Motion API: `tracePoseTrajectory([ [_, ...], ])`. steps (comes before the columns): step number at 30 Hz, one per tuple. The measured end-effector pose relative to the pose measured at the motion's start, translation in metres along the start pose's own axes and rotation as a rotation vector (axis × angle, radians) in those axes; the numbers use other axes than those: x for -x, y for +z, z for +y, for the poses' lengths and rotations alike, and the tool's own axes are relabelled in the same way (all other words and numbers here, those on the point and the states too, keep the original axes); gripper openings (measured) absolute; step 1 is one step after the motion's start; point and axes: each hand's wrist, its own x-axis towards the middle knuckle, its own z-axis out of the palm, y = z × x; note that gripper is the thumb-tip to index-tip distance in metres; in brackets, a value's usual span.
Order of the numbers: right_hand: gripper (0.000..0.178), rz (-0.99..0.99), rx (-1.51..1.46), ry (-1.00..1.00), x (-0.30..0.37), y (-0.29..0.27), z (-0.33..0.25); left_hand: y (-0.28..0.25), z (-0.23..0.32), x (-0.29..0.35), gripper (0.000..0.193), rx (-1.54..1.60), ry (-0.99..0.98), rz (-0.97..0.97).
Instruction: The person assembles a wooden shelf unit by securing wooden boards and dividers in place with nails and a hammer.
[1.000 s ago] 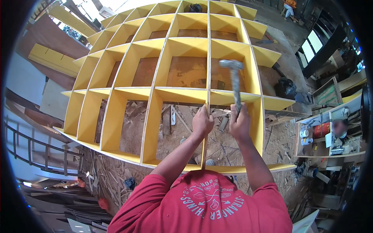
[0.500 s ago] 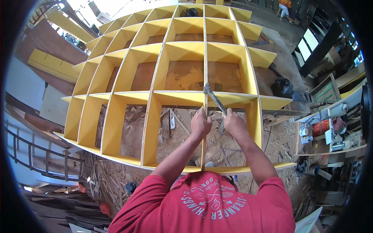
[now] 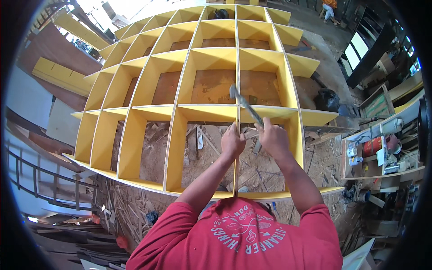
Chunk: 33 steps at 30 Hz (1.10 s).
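Note:
A large yellow wooden grid frame [image 3: 179, 54] with many open compartments spreads out ahead of me. My right hand [image 3: 272, 138] is closed around the handle of a hammer [image 3: 249, 109]. The hammer's head is over the middle divider, just beyond the nearest crossing of the boards, and looks raised above it. On the near stretch of that divider, my left hand [image 3: 233, 143] pinches the top edge of the board, fingers pressed together. Whether it also holds something small, such as a nail, is hidden.
Wood scraps and shavings cover the floor [image 3: 155, 157] under the near compartments. An open wooden box [image 3: 357, 170] of cans and bottles stands at the right. A black plastic bag [image 3: 327, 100] lies right of the frame. Another person [image 3: 330, 10] is far off at the upper right.
The hammer's head has lifted off the board crossing, shifting up and slightly left. My right hand has risen a little, while my left hand stays in place.

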Motion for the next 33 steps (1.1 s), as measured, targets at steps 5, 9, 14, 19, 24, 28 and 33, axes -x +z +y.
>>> tracePoseTrajectory([
  [5,0.031,0.081,-0.048,0.109,-0.007,0.015,0.016,0.004,0.006,-0.001,0.051,-0.012,0.005,-0.016],
  [9,0.032,-0.011,-0.041,0.104,-0.005,0.011,0.009,-0.001,0.009,-0.003,0.046,-0.019,-0.01,-0.022],
  [14,0.034,-0.023,-0.074,0.148,-0.006,-0.006,-0.002,-0.009,0.021,0.003,0.045,-0.071,-0.037,0.055],
  [19,0.026,0.189,-0.704,0.068,0.03,0.025,-0.016,-0.02,-0.013,0.015,0.045,0.293,-0.027,-0.021],
  [24,0.02,0.134,-0.896,-0.059,0.053,0.016,-0.046,-0.073,-0.014,0.053,0.054,0.475,0.146,-0.353],
  [28,0.019,-0.112,-1.124,-0.091,0.062,0.015,-0.074,-0.118,0.007,0.078,0.061,0.82,0.068,-0.407],
  [33,0.019,0.001,-1.005,-0.117,0.058,0.034,-0.105,-0.162,-0.014,0.085,0.063,0.696,0.032,-0.466],
])
